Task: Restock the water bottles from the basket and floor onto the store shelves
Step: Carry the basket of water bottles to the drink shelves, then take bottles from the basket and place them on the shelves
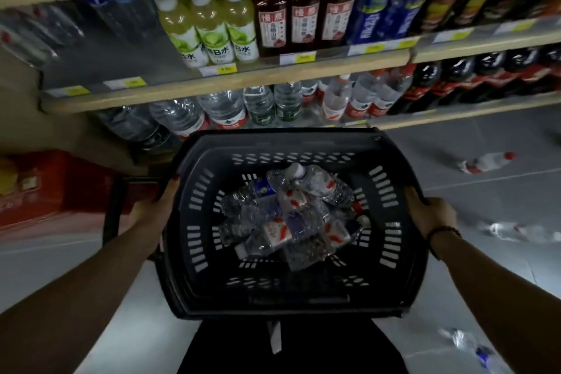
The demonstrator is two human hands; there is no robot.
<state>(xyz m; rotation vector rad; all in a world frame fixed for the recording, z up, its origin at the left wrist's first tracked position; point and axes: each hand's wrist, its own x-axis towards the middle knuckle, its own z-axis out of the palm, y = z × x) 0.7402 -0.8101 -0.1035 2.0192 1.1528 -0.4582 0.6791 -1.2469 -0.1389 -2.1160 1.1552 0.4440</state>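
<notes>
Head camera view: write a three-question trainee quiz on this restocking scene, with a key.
1. True or false: the basket is held by the left hand and the right hand at once.
2. How many loose bottles lie on the floor at the person's right? A) none B) three C) six
3. Fill in: the yellow-green drinks on the shelf have ____ caps.

Key: 1 true. 2 B: a red-capped bottle, a blurred clear bottle and a blue-labelled bottle. 3 white.
</notes>
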